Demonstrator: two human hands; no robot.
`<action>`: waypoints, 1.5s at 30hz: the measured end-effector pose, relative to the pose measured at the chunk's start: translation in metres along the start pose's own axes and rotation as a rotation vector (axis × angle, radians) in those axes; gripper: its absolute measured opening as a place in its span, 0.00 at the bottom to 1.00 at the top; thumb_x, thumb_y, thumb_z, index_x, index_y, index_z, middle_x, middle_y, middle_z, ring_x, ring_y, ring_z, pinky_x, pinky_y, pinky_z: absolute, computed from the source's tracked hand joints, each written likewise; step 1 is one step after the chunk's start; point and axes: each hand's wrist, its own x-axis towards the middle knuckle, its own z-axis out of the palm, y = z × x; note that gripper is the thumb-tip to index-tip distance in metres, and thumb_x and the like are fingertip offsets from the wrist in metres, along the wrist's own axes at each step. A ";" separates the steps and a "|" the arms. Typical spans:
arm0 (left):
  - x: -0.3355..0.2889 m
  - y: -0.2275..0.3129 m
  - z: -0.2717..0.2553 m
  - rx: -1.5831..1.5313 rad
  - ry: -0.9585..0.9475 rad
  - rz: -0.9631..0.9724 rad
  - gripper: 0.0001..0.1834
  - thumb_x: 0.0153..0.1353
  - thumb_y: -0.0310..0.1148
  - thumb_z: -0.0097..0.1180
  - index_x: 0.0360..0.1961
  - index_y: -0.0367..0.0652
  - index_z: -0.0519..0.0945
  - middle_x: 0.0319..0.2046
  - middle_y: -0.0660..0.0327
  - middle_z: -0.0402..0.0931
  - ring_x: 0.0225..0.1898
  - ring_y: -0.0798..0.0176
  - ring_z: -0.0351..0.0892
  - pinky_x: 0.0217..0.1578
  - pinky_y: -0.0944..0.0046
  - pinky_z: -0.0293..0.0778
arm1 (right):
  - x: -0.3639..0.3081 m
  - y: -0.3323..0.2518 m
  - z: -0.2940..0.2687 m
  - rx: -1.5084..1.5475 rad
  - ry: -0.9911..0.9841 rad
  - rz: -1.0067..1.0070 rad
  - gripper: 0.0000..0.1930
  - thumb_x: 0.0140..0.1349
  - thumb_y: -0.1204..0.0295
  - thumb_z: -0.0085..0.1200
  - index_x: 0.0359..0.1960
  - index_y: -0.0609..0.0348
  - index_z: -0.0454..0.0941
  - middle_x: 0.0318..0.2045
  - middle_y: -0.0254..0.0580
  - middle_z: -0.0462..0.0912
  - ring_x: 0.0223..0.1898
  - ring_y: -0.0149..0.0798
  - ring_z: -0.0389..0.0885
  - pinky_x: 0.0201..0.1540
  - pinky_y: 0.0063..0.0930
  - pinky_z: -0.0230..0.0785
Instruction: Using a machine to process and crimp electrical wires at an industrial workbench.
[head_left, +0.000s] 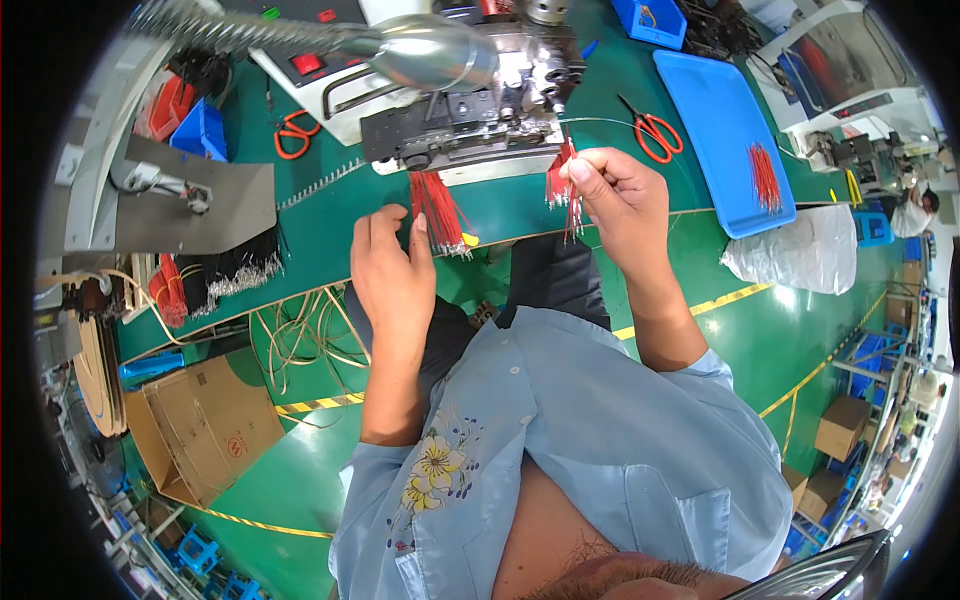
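My right hand [628, 205] pinches a thin red wire [573, 205] between thumb and forefinger, at the right end of the metal crimping machine [470, 120]. Several more red wires with silvery tips hang beside it, and their overlap hides how many the fingers hold. To the left, my left hand [392, 270] is held palm down with its fingers loosely apart. Its thumb lies against or just beside a bundle of red wires [434, 215] hanging from the machine's front edge. Nothing shows between its fingers.
Orange-handled scissors [655, 137] lie right of the machine; a second pair [294, 135] lies left. A blue tray [700, 130] holds more red wires [764, 178]. Black wires [235, 270] hang at the left bench edge. A cardboard box [205, 425] stands on the floor.
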 end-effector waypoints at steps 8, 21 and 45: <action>0.002 -0.006 0.015 0.297 -0.081 0.110 0.11 0.56 0.31 0.63 0.37 0.38 0.76 0.35 0.50 0.73 0.39 0.43 0.73 0.42 0.47 0.69 | 0.001 -0.006 -0.065 -0.156 0.155 -0.004 0.09 0.67 0.71 0.55 0.33 0.65 0.80 0.21 0.29 0.75 0.22 0.20 0.69 0.23 0.17 0.58; 0.004 -0.008 0.023 0.327 -0.126 0.075 0.08 0.61 0.30 0.57 0.30 0.37 0.75 0.30 0.48 0.76 0.34 0.40 0.75 0.36 0.45 0.69 | 0.063 0.048 -0.293 -1.408 0.342 0.110 0.18 0.61 0.54 0.56 0.35 0.57 0.84 0.29 0.54 0.83 0.35 0.56 0.83 0.40 0.47 0.73; 0.010 -0.024 -0.018 -0.193 -0.012 -0.240 0.08 0.59 0.28 0.63 0.31 0.34 0.81 0.21 0.56 0.80 0.21 0.68 0.77 0.27 0.67 0.72 | 0.031 0.051 -0.017 -1.134 -0.027 0.141 0.16 0.55 0.57 0.63 0.23 0.58 0.77 0.24 0.49 0.82 0.30 0.55 0.81 0.34 0.47 0.72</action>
